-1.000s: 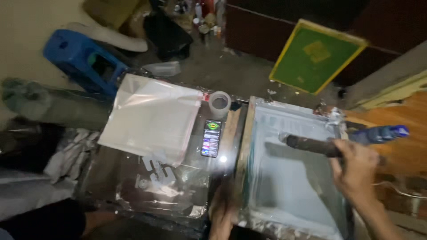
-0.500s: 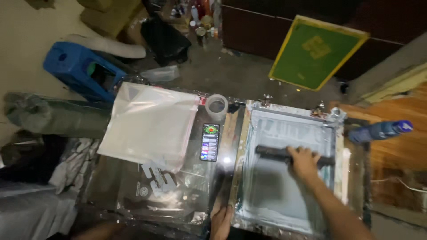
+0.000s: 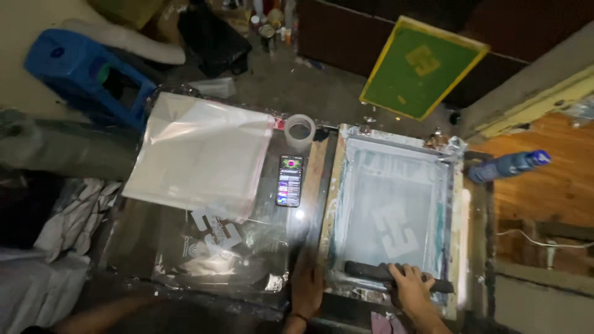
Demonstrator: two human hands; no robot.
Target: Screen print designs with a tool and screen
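A wooden-framed printing screen [image 3: 459,216] lies flat on the table at the right, its pale mesh showing a light blocky design. My right hand [image 3: 412,287] grips a dark squeegee [image 3: 365,270] that lies across the near end of the mesh. My left hand [image 3: 307,286] rests flat on the near left corner of the frame, fingers together, holding nothing.
A phone [image 3: 289,180] with a lit screen and a tape roll [image 3: 300,130] sit left of the frame. A stack of clear bags [image 3: 198,154] lies further left. A blue bottle [image 3: 504,166] lies at right, a green screen [image 3: 421,68] leans behind, a blue stool [image 3: 86,77] stands far left.
My right hand has drawn the squeegee from the far end of the mesh down to the near end. The blocky design now shows on the mesh.
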